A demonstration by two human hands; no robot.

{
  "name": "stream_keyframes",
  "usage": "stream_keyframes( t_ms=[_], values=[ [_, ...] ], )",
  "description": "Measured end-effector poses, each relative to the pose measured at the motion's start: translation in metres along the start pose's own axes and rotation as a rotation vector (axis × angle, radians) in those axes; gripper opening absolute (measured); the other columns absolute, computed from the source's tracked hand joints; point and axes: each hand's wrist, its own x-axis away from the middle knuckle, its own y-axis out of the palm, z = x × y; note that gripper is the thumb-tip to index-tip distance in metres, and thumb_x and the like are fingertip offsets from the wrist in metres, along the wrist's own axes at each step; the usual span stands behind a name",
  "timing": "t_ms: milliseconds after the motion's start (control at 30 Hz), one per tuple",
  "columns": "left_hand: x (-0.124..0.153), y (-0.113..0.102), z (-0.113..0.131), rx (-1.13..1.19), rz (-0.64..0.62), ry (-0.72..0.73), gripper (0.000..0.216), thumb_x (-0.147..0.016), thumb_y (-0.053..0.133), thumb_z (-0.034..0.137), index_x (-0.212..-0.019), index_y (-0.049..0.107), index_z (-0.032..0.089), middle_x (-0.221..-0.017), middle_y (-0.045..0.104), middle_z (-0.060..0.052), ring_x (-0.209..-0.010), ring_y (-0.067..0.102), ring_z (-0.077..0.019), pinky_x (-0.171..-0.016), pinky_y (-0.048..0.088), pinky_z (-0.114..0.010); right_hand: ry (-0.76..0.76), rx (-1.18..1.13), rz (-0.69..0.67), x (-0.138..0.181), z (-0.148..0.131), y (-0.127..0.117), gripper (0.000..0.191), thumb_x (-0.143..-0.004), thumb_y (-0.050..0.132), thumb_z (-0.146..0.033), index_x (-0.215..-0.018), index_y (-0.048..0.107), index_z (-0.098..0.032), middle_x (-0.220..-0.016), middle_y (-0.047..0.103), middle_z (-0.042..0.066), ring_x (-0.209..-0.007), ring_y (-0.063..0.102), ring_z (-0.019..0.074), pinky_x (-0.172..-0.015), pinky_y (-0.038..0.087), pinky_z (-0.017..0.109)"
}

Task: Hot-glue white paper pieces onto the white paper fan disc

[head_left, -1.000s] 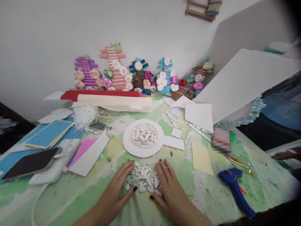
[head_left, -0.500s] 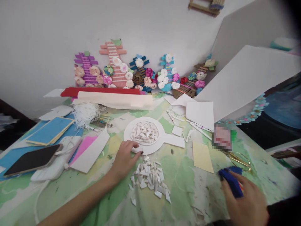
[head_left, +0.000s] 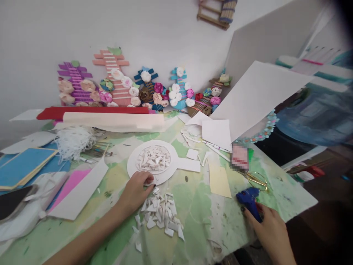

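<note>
A white paddle-shaped board (head_left: 172,169), with a round head and a straight handle pointing right, lies flat on the table. Inside a ring on its head sit many small white cut chips (head_left: 154,158). My left hand (head_left: 138,187) is at the near rim of the board, its fingers curled over the edge and the thumb close to them. Just below it, a loose heap of white chips (head_left: 162,213) lies on the cloth. On the right, my right hand (head_left: 271,230) is wrapped around a blue glue gun (head_left: 249,202), its nozzle end toward the left.
Gold-handled scissors (head_left: 257,180) and a yellow paper piece (head_left: 219,180) lie near the glue gun. A large white sheet (head_left: 256,99) leans behind. On the left are white string (head_left: 75,141), blue sheets (head_left: 26,165) and a phone (head_left: 13,202). Flower-decorated crafts (head_left: 118,81) line the wall.
The view has turned to the right, so everything sits further left in the picture. My right hand has tilted the glue gun slightly. My left hand stays at the board's rim.
</note>
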Motion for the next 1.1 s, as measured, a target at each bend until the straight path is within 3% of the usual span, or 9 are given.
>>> stream_keyframes(
  t_ms=[133, 167, 300, 400, 533, 700, 867, 1000, 1100],
  values=[
    [-0.001, 0.004, -0.001, 0.019, -0.015, 0.063, 0.017, -0.075, 0.055, 0.024, -0.092, 0.057, 0.018, -0.086, 0.059, -0.004, -0.079, 0.054, -0.0185, -0.073, 0.044, -0.032, 0.014, -0.045, -0.154, -0.024, 0.021, -0.034, 0.050, -0.073, 0.043, -0.054, -0.090, 0.067, -0.015, -0.091, 0.069, 0.013, -0.081, 0.064, 0.0273, -0.071, 0.048, 0.037],
    [-0.002, 0.006, -0.001, 0.013, -0.023, 0.086, 0.017, -0.076, 0.056, 0.025, -0.092, 0.057, 0.019, -0.087, 0.059, -0.004, -0.080, 0.053, -0.0186, -0.074, 0.044, -0.032, 0.043, -0.040, -0.130, -0.037, 0.026, -0.046, 0.048, -0.072, 0.045, -0.055, -0.092, 0.067, -0.017, -0.088, 0.069, 0.011, -0.077, 0.064, 0.0267, -0.068, 0.047, 0.037],
    [-0.006, 0.010, 0.004, -0.031, -0.017, 0.157, 0.010, -0.081, 0.050, 0.024, -0.081, 0.059, 0.019, -0.083, 0.058, -0.004, -0.081, 0.052, -0.0187, -0.073, 0.043, -0.031, -0.013, -0.010, 0.019, -0.112, 0.031, -0.086, 0.034, -0.073, 0.051, -0.041, -0.096, 0.067, -0.021, -0.085, 0.069, 0.006, -0.073, 0.062, 0.0215, -0.065, 0.043, 0.032],
    [-0.008, 0.011, 0.007, -0.048, -0.005, 0.195, 0.015, -0.083, 0.046, 0.022, -0.072, 0.057, 0.019, -0.079, 0.057, -0.004, -0.079, 0.052, -0.0180, -0.072, 0.043, -0.030, -0.096, 0.013, -0.093, -0.175, 0.020, -0.093, 0.034, -0.080, 0.045, -0.034, -0.097, 0.068, -0.017, -0.087, 0.070, 0.010, -0.077, 0.062, 0.0212, -0.066, 0.041, 0.030],
    [-0.008, 0.010, 0.005, -0.036, 0.018, 0.205, 0.015, -0.082, 0.047, 0.022, -0.070, 0.056, 0.020, -0.076, 0.057, -0.002, -0.075, 0.053, -0.0170, -0.069, 0.043, -0.027, -0.212, 0.063, -0.200, -0.234, -0.004, -0.073, 0.033, -0.081, 0.042, -0.026, -0.095, 0.069, -0.012, -0.087, 0.070, 0.011, -0.079, 0.063, 0.0181, -0.065, 0.040, 0.025],
    [-0.005, 0.010, 0.002, -0.020, 0.023, 0.184, 0.015, -0.083, 0.047, 0.022, -0.071, 0.056, 0.020, -0.076, 0.058, -0.001, -0.075, 0.054, -0.0161, -0.068, 0.043, -0.025, -0.303, 0.210, -0.224, -0.271, -0.039, -0.044, 0.026, -0.076, 0.046, -0.016, -0.074, 0.070, -0.007, -0.073, 0.068, 0.016, -0.068, 0.062, 0.0217, -0.057, 0.037, 0.027],
    [-0.004, 0.012, 0.002, -0.020, 0.029, 0.144, 0.014, -0.085, 0.046, 0.023, -0.075, 0.055, 0.021, -0.078, 0.057, -0.001, -0.076, 0.055, -0.0156, -0.069, 0.043, -0.024, -0.526, 0.243, -0.263, -0.275, -0.096, -0.034, 0.027, -0.081, 0.047, -0.026, -0.074, 0.069, -0.011, -0.071, 0.068, 0.012, -0.068, 0.062, 0.0188, -0.059, 0.038, 0.025],
    [-0.004, 0.019, -0.001, -0.049, 0.094, 0.111, 0.009, -0.085, 0.047, 0.025, -0.081, 0.054, 0.020, -0.078, 0.057, -0.002, -0.073, 0.054, -0.0164, -0.066, 0.044, -0.026, -0.818, 0.223, -0.267, -0.264, -0.169, -0.012, 0.020, -0.084, 0.047, -0.021, -0.093, 0.065, -0.017, -0.092, 0.067, 0.006, -0.086, 0.060, 0.0139, -0.072, 0.040, 0.021],
    [-0.006, 0.024, -0.001, -0.072, 0.169, 0.114, 0.012, -0.086, 0.044, 0.024, -0.085, 0.055, 0.020, -0.079, 0.059, -0.004, -0.073, 0.055, -0.0176, -0.067, 0.045, -0.028, -0.935, 0.260, -0.234, -0.263, -0.222, 0.012, 0.027, -0.086, 0.048, -0.018, -0.111, 0.057, -0.014, -0.111, 0.059, 0.012, -0.102, 0.054, 0.0175, -0.082, 0.041, 0.026]
  ],
)
